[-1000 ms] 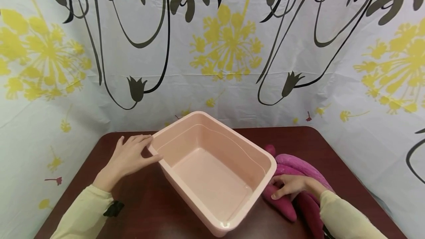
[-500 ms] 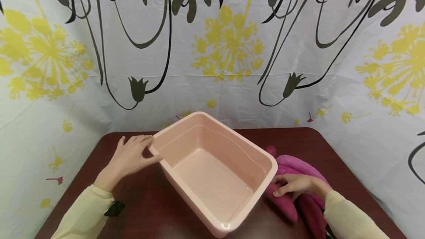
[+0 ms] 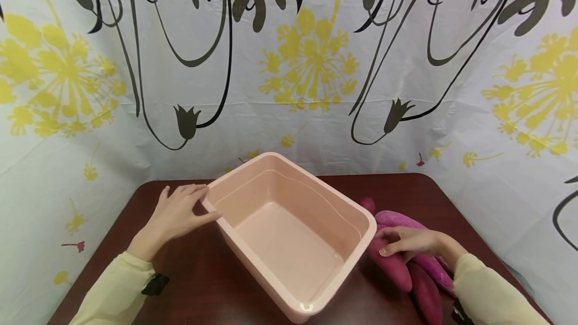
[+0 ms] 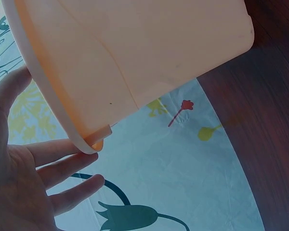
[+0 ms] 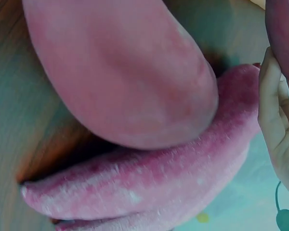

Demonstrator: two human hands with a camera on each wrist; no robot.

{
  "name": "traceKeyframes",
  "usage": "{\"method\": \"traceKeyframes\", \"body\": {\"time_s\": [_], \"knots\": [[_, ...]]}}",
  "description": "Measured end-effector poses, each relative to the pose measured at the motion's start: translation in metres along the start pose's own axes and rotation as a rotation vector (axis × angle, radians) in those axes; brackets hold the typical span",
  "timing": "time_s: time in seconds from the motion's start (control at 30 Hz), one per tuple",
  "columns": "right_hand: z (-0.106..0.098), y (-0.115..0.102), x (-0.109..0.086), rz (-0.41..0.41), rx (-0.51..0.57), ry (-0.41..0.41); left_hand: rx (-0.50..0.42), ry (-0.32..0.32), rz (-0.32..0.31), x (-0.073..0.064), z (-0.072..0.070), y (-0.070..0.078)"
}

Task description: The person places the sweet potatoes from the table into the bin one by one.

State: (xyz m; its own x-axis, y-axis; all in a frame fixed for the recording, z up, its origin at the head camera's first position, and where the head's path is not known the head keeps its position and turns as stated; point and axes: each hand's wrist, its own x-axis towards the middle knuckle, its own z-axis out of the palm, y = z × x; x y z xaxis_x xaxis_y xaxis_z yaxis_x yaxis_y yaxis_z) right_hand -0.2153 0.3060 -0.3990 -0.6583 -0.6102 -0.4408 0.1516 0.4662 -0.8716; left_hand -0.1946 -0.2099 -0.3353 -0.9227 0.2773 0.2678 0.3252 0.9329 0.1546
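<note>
A pale pink plastic basin (image 3: 289, 245) stands at an angle mid-table. My left hand (image 3: 180, 209) rests on its left corner; in the left wrist view, the spread fingers (image 4: 62, 150) and thumb touch the rim. My right hand (image 3: 413, 242) grips a purple-pink sweet potato (image 3: 394, 267) just right of the basin. Below it lies a darker sweet potato (image 3: 426, 292), large in the right wrist view. A lighter pink sweet potato (image 3: 399, 218) lies behind the right hand, partly hidden by it. The held sweet potato (image 5: 284, 38) shows at the right wrist view's upper right.
The dark red-brown table (image 3: 180, 285) has rounded far corners. Close behind and at both sides hangs a white cloth (image 3: 289, 124) with flower prints. A small pink end of another sweet potato (image 3: 368, 205) shows beside the basin's right corner.
My right hand has moved slightly right and up, with the sweet potato in its grip. More of the sweet potatoes beneath shows. The left hand and the basin stay in place.
</note>
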Motion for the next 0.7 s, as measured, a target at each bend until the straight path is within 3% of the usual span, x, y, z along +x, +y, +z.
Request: {"method": "traceKeyframes", "body": {"time_s": [0.33,0.7], "knots": [[-0.011,-0.011,-0.017,-0.014,-0.064,0.015,-0.003,0.003,0.0,0.0,-0.001,0.001],[-0.028,-0.035,-0.039,-0.044,-0.204,0.062,-0.006,0.007,0.002,0.001,0.0,0.001]]}}
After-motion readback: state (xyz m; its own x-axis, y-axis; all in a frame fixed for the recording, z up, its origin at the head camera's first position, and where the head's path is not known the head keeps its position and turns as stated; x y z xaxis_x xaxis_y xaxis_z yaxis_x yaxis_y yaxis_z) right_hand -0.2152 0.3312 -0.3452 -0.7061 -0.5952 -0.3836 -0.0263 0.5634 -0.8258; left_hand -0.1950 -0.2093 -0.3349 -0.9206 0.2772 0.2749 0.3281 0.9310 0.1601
